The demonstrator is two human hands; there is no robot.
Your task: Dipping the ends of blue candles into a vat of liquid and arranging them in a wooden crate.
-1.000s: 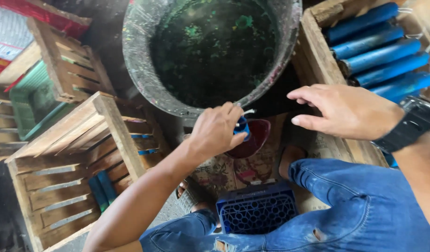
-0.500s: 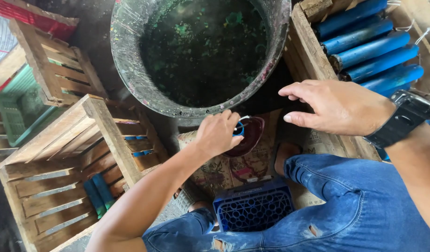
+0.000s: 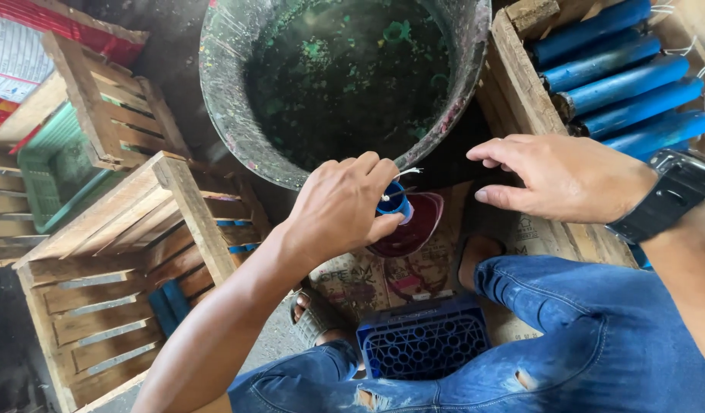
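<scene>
left hand (image 3: 341,210): fingers clamped on a blue candle (image 3: 397,202), white wick pointing to 3 o'clock.
candle: above a dark red bowl (image 3: 413,227), at 6 o'clock of the big wax-spattered vat (image 3: 230,92).
right hand (image 3: 563,177): fingers spread, holding nothing, hovering flat at 3 o'clock of the candle.
crate (image 3: 521,84): wooden, at 2 o'clock, stacked with blue candles (image 3: 620,84).
blue plastic crate (image 3: 423,344): at 6 o'clock, between the knees.

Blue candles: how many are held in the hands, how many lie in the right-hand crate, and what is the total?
Blue candle held by the left hand: 1
Blue candles in crate right of the basin: 5 clearly visible
Total: 6
</scene>
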